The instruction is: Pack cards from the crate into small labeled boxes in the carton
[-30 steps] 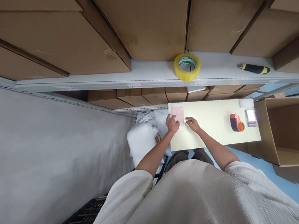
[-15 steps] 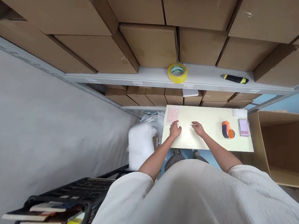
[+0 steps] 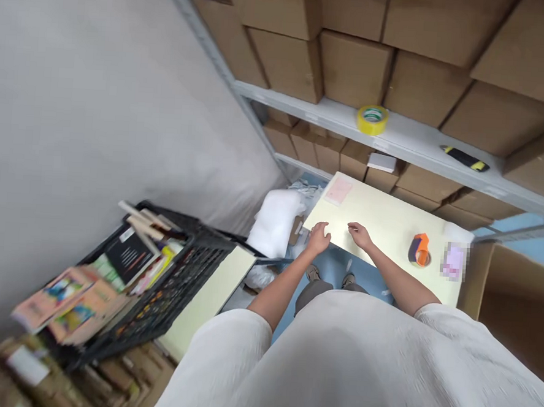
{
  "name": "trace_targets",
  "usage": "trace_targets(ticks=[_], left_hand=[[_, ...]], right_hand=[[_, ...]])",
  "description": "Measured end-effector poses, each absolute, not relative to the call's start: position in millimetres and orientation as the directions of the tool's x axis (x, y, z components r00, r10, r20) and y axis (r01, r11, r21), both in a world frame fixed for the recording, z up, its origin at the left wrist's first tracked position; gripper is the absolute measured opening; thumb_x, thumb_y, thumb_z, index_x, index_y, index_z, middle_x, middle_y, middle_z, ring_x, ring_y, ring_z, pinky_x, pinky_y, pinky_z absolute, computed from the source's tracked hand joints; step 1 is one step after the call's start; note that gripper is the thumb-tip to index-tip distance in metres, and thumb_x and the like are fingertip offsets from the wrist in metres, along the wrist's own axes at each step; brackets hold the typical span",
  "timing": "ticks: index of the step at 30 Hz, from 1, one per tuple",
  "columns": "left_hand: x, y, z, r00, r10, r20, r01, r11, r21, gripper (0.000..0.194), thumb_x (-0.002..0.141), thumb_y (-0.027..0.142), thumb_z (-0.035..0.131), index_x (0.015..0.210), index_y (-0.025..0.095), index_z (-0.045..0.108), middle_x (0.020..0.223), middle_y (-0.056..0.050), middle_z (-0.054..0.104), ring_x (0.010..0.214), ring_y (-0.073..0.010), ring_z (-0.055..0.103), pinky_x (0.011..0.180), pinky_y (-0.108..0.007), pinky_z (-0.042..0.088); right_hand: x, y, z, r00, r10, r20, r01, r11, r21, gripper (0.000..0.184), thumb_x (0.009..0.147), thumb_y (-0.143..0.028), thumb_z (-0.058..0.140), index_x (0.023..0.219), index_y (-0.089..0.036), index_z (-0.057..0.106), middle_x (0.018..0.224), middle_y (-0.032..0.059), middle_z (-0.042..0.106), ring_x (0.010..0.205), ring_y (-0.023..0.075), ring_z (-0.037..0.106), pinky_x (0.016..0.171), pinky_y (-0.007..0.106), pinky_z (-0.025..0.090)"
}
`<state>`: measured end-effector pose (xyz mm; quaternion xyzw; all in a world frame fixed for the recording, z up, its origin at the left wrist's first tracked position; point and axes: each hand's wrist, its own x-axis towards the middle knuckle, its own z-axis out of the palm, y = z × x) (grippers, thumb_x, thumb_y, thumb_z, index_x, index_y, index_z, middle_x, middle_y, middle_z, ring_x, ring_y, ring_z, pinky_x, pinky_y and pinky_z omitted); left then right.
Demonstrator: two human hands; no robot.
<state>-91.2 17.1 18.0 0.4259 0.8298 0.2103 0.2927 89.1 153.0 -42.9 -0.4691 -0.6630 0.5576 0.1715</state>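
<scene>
My left hand point(image 3: 319, 238) hovers at the front left edge of a pale yellow table point(image 3: 386, 219), fingers apart and nothing in it. Beside it, my right hand point(image 3: 359, 234) is over the same edge, its fingers extended and holding nothing. A pinkish sheet point(image 3: 338, 190) lies flat at the table's far left corner, beyond my left hand. To the right of my right hand stands an orange and dark blue tape dispenser point(image 3: 419, 250). A blurred-out purple item point(image 3: 454, 261) is near the table's right end, close to a white stack point(image 3: 458, 233).
Cardboard boxes point(image 3: 354, 67) fill the shelf behind; its ledge holds yellow tape point(image 3: 372, 120) and a box cutter point(image 3: 466, 159). A black crate point(image 3: 157, 270) with several books point(image 3: 130, 256) stands left. White foam wrap point(image 3: 276, 222) lies by the table; an open carton point(image 3: 484, 278) is right.
My view has turned left and tilted, bringing the crate of books further into sight. Both hands stay apart and empty, now nearer the table's front edge.
</scene>
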Motion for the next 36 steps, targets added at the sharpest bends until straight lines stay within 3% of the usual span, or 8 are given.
trace_targets(ticks=[8, 14, 20, 26, 29, 33, 36], left_hand=[[-135.3, -120.0, 50.8, -0.775, 0.599, -0.203, 0.367, 0.687, 0.627, 0.047, 0.096, 0.018, 0.067, 0.144, 0.023, 0.066, 0.157, -0.013, 0.065, 0.149, -0.0326, 0.058, 0.127, -0.048, 0.047], [-151.6, -250.1, 68.2, -0.895, 0.398, -0.203, 0.194, 0.755, 0.627, 0.053, 0.096, 0.016, 0.062, 0.148, 0.025, 0.066, 0.158, -0.011, 0.063, 0.150, -0.0304, 0.056, 0.129, -0.049, 0.045], [-165.5, -386.1, 95.6, -0.938, 0.332, -0.101, 0.215, 0.784, 0.582, 0.053, 0.097, 0.017, 0.060, 0.150, 0.025, 0.064, 0.167, -0.013, 0.055, 0.156, -0.0337, 0.048, 0.130, -0.052, 0.041], [-185.7, -515.1, 159.0, -0.934, 0.330, 0.136, 0.350, 0.772, 0.530, 0.055, 0.101, 0.015, 0.051, 0.154, 0.023, 0.061, 0.169, -0.011, 0.054, 0.159, -0.0291, 0.046, 0.134, -0.048, 0.035], [-188.5, -574.2, 193.6, -0.946, 0.242, 0.217, 0.320, 0.809, 0.493, 0.055, 0.102, 0.017, 0.050, 0.156, 0.025, 0.061, 0.167, -0.010, 0.056, 0.159, -0.0291, 0.045, 0.136, -0.048, 0.034], [-183.1, -652.0, 224.9, -0.928, 0.110, 0.357, 0.277, 0.845, 0.458, 0.051, 0.103, 0.016, 0.048, 0.152, 0.021, 0.062, 0.162, -0.013, 0.057, 0.156, -0.0296, 0.048, 0.134, -0.047, 0.036], [-176.7, -706.1, 236.5, -0.906, 0.021, 0.422, 0.225, 0.870, 0.439, 0.046, 0.101, 0.015, 0.048, 0.142, 0.023, 0.068, 0.149, -0.014, 0.063, 0.149, -0.0307, 0.054, 0.130, -0.047, 0.041]], right_hand=[[-31.1, 74.3, -19.2, -0.812, 0.532, -0.240, 0.367, 0.146, -0.919, 0.026, 0.087, -0.036, 0.065, 0.106, -0.023, 0.078, 0.111, 0.0077, 0.083, 0.105, 0.0253, 0.077, 0.108, 0.047, 0.060], [-105.7, -35.6, -2.4, -0.924, 0.298, -0.239, 0.315, 0.243, -0.917, 0.029, 0.087, -0.034, 0.064, 0.108, -0.023, 0.079, 0.112, 0.0091, 0.083, 0.106, 0.0268, 0.077, 0.108, 0.048, 0.060], [-152.3, -174.2, 21.0, -0.979, 0.124, -0.163, 0.193, 0.282, -0.940, 0.032, 0.090, -0.036, 0.062, 0.112, -0.023, 0.079, 0.119, 0.0092, 0.083, 0.108, 0.0257, 0.076, 0.109, 0.045, 0.059], [-203.3, -318.0, 71.9, -0.998, -0.066, 0.017, -0.035, 0.266, -0.963, 0.035, 0.094, -0.039, 0.062, 0.118, -0.022, 0.080, 0.127, 0.0105, 0.081, 0.118, 0.0267, 0.073, 0.114, 0.045, 0.057], [-227.2, -382.1, 104.2, -0.972, -0.186, 0.147, -0.195, 0.275, -0.942, 0.037, 0.097, -0.041, 0.061, 0.123, -0.022, 0.079, 0.129, 0.0112, 0.079, 0.121, 0.0278, 0.072, 0.115, 0.046, 0.055], [-246.9, -455.5, 146.8, -0.879, -0.333, 0.342, -0.446, 0.321, -0.835, 0.039, 0.103, -0.040, 0.056, 0.132, -0.023, 0.076, 0.139, 0.0134, 0.071, 0.128, 0.0291, 0.067, 0.118, 0.049, 0.053], [-252.6, -500.0, 173.9, -0.777, -0.413, 0.475, -0.619, 0.366, -0.694, 0.043, 0.105, -0.038, 0.056, 0.142, -0.024, 0.071, 0.153, 0.0152, 0.061, 0.146, 0.0331, 0.055, 0.128, 0.054, 0.042]])
